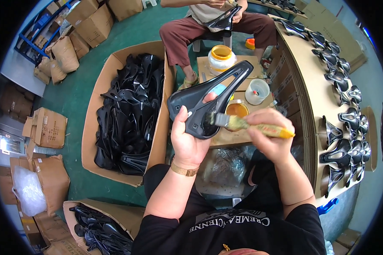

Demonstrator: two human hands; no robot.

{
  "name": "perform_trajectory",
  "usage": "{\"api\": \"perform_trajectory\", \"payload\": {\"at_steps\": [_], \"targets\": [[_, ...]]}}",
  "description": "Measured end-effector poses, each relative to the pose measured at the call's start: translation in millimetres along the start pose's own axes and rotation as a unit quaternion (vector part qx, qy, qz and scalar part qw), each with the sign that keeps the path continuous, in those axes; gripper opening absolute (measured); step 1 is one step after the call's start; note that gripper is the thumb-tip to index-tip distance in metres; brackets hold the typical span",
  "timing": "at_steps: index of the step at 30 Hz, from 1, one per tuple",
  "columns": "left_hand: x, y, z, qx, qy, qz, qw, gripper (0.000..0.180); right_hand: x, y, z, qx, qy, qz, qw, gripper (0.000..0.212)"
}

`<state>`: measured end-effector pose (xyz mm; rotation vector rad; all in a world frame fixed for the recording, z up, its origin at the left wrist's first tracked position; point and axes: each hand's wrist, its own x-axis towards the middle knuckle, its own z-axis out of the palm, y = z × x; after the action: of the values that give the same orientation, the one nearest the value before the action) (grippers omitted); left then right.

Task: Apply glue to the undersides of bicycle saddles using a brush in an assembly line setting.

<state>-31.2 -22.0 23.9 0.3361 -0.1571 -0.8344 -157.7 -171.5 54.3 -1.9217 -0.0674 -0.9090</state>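
Note:
My left hand (186,138) holds up a black plastic bicycle saddle shell (200,101) from beneath, its thumb over the near edge and a fingertip showing through the central slot. The shell's narrow nose points away to the upper right. In my right hand (271,132) is a paintbrush (242,122) with a yellow handle, the fingers closed round it. Its bristles touch the shell's wide rear part. Behind the shell, a jar of amber liquid (237,109) and a translucent plastic tub (257,91) stand on a cardboard-topped surface. The shell partly hides the jar.
A large carton (91,123) full of black saddle shells stands at left, another carton (74,219) nearer. Rows of shells (349,119) line the long table at right. A white tub with a yellow rim (221,57) stands ahead, before a seated co-worker (200,19) holding another shell.

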Motion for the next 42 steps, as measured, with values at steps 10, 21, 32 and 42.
{"api": "perform_trajectory", "payload": {"at_steps": [10,21,32,42], "targets": [[-3.1,-1.9,0.2,0.066,-0.019,0.047,0.996,0.056,3.1,-5.8,2.5,-0.103,0.016,-0.059,0.993,0.02],[-3.9,-8.7,3.8,0.098,-0.045,0.043,0.993,0.057,2.4,-4.5,4.8,-0.004,-0.004,0.011,1.0,0.018],[-2.0,-3.1,6.4,0.05,-0.023,-0.004,0.998,0.069,1.6,-4.6,-2.2,0.09,-0.052,0.087,0.991,0.018],[0.4,9.5,2.2,-0.007,-0.013,-0.043,0.999,0.079,8.7,-2.2,-7.0,0.097,-0.132,0.046,0.985,0.016]]}}
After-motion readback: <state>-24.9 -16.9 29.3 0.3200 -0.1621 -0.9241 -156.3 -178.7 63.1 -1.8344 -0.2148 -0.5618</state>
